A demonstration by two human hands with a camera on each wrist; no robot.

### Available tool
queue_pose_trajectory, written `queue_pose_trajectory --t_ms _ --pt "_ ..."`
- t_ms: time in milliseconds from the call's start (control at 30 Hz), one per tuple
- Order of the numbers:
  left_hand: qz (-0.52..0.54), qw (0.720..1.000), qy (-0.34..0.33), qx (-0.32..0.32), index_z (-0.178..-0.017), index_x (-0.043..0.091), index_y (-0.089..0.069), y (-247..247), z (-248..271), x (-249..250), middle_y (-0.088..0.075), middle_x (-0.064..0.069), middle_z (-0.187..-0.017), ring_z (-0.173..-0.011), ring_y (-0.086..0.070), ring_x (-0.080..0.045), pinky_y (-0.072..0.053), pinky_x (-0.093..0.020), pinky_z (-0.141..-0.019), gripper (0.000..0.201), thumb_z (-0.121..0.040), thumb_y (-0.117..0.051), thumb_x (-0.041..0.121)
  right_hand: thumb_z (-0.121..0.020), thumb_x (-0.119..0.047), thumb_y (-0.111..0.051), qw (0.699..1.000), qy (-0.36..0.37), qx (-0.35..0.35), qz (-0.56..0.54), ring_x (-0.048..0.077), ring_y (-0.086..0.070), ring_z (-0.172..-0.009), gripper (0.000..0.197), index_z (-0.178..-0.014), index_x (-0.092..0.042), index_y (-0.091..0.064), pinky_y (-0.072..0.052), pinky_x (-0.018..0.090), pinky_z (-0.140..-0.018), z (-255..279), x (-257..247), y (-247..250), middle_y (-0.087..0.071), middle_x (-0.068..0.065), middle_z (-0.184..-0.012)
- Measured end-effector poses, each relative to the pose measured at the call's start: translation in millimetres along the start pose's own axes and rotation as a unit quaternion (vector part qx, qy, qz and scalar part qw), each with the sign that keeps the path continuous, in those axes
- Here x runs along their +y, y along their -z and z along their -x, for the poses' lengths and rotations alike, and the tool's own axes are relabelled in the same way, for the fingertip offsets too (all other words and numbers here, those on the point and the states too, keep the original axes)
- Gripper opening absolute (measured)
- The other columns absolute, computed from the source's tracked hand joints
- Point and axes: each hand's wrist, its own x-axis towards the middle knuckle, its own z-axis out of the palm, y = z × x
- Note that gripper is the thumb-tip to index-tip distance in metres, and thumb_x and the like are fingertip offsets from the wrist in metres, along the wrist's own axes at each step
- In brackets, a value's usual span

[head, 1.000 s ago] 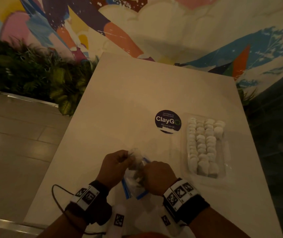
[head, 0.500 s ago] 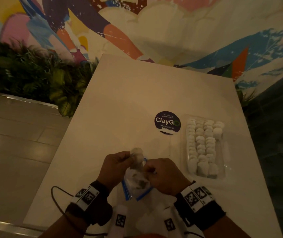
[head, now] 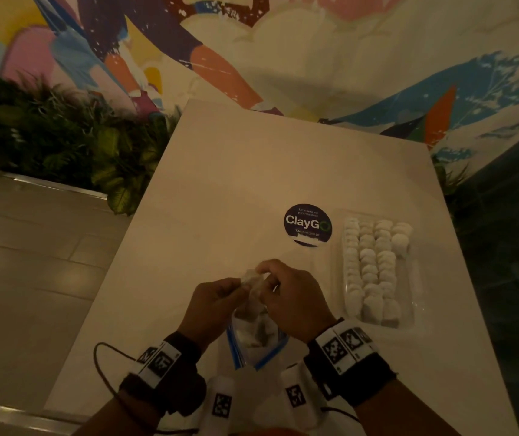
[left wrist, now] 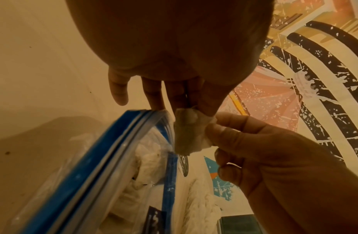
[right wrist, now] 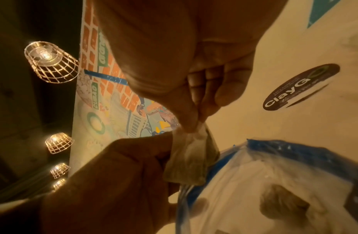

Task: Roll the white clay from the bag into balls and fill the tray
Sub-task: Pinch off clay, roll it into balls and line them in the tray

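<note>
Nearest me the bag [head: 256, 336] lies on the worktop [head: 220, 184] with its blue zip mouth gaping, so I can reach the white clay left inside. Just above that mouth I hold a lump of clay [left wrist: 189, 133] between both hands: my left hand [head: 212, 305] pinches its near side with thumb and fingertips, my right hand [head: 295, 297] pinches the top corner, each grip pressed tight on the clay, seemingly to tear off a ball-sized bit. Further out to my right sits the clear tray [head: 417, 284], rows of balls [head: 374, 269] already packed in, with its right-hand strip looking bare. Beyond lies the round ClayGo sticker [head: 306, 225]
</note>
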Motion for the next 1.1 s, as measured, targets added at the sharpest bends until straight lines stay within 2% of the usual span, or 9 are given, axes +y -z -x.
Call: queue_pose_trajectory --t_ms 100,233,367,467,567,700,867,1000,1100 --pt "0.002 1.000 0.002 -0.007 -0.078 0.017 -0.076 0.0 0.7 1.2 -0.074 -0.011 -0.083 -0.082 -0.069 -0.027 -0.057 -0.038 -0.080 0.023 -0.091 -0.057 0.011 -0.092 -0.028 -0.053 0.999 0.005 -0.004 0.033 0.016 -0.062 -0.094 0.037 -0.129 -0.028 -0.050 -0.048 0.029 -0.081 -1.2 -1.4 -0.4 -0.067 -0.004 -0.106" --pt "0.014 0.999 0.004 -0.044 -0.085 0.019 -0.076 0.3 2.4 2.4 -0.075 -0.003 -0.087 -0.086 -0.071 -0.019 -0.057 -0.030 -0.081 0.017 -0.088 -0.060 0.013 -0.093 -0.030 -0.052 0.998 0.012 -0.010 0.055 0.016 -0.062 -0.097 0.041 -0.133 -0.029 -0.046 -0.049 0.032 -0.085 -1.3 -0.9 3.1 -0.065 -0.005 -0.110" --pt "-0.022 0.999 -0.017 -0.035 -0.084 0.014 -0.076 1.6 0.1 -2.3 -0.075 -0.005 -0.085 -0.082 -0.071 -0.019 -0.057 -0.029 -0.078 0.015 -0.087 -0.063 0.007 -0.089 -0.027 -0.056 0.999 0.005 0.002 0.039 0.010 -0.058 -0.086 0.044 -0.132 -0.030 -0.047 -0.045 0.024 -0.078 -1.9 0.8 4.4 -0.062 -0.008 -0.101" --pt "0.006 1.000 -0.014 -0.013 -0.082 0.013 -0.075 0.5 -0.1 -0.7 -0.075 -0.007 -0.084 -0.082 -0.071 -0.020 -0.056 -0.027 -0.076 0.019 -0.086 -0.061 0.001 -0.081 -0.032 -0.068 0.996 -0.049 0.038 -0.059 0.006 -0.055 -0.074 0.044 -0.123 -0.032 -0.053 -0.047 0.022 -0.070 -3.0 9.4 0.7 -0.059 -0.012 -0.093" --pt "0.030 1.000 -0.007 -0.002 -0.081 0.017 -0.076 1.0 -0.7 0.3 -0.075 -0.007 -0.086 -0.084 -0.071 -0.022 -0.057 -0.031 -0.078 0.025 -0.085 -0.060 -0.001 -0.076 -0.030 -0.076 0.974 -0.119 0.012 -0.190 0.006 -0.059 -0.073 0.037 -0.110 -0.026 -0.063 -0.047 0.018 -0.064 -1.6 16.3 -4.8 -0.065 -0.008 -0.093" --pt "0.040 0.999 -0.003 -0.004 -0.089 0.013 -0.076 0.5 -2.0 -0.5 -0.075 -0.008 -0.091 -0.090 -0.070 -0.024 -0.056 -0.041 -0.084 0.019 -0.085 -0.062 0.000 -0.077 -0.015 -0.076 0.939 -0.140 0.018 -0.313 0.014 -0.066 -0.071 0.011 -0.087 -0.017 -0.073 -0.051 0.021 -0.060 -0.1 16.9 -16.2 -0.072 0.002 -0.081" --pt "-0.004 1.000 -0.010 0.015 -0.094 0.022 -0.074 4.1 -4.3 -7.9 -0.073 0.001 -0.101 -0.101 -0.065 -0.013 -0.050 -0.040 -0.092 0.022 -0.080 -0.069 0.006 -0.076 -0.003 -0.072 0.910 -0.181 0.037 -0.371 0.006 -0.056 -0.050 0.014 -0.073 -0.015 -0.067 -0.042 0.014 -0.045 0.9 15.6 -8.5 -0.062 -0.003 -0.058" --pt "-0.077 0.997 -0.007 0.028 -0.086 0.028 -0.074 9.8 -5.6 -17.1 -0.064 0.017 -0.107 -0.104 -0.055 0.004 -0.041 -0.036 -0.090 0.020 -0.078 -0.073 0.009 -0.078 0.005 -0.067 0.878 -0.217 0.104 -0.414 0.012 -0.051 -0.044 0.015 -0.074 -0.008 -0.062 -0.036 0.019 -0.037 2.7 34.8 15.8 -0.059 -0.001 -0.050" --pt "-0.135 0.991 0.017 -0.003 -0.088 0.026 -0.071 9.6 -3.4 -19.5 -0.062 0.018 -0.104 -0.098 -0.058 -0.004 -0.049 -0.038 -0.089 0.016 -0.082 -0.070 0.012 -0.080 0.008 -0.062 0.863 -0.234 0.172 -0.413 0.012 -0.058 -0.045 0.016 -0.080 -0.007 -0.061 -0.036 0.019 -0.036 3.8 61.0 47.6 -0.063 -0.003 -0.053"
